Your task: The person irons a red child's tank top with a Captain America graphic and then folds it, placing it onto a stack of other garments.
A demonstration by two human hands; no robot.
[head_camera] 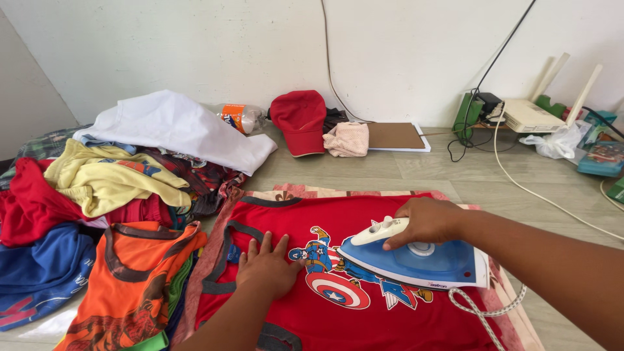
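Ironing under way: right hand (pixel 426 221) clasps the blue iron (pixel 416 260) on the red shirt (pixel 364 325); left hand (pixel 266 263), at nine o'clock, lies flat, holding nothing. Next calls for gliding leftward.

A heap of coloured clothes (pixel 97 195) lies left. By the wall: a red fabric cap (pixel 299 120), a clear plastic bottle (pixel 242 117), a folded pink cloth (pixel 347 139), a white router (pixel 532 116).
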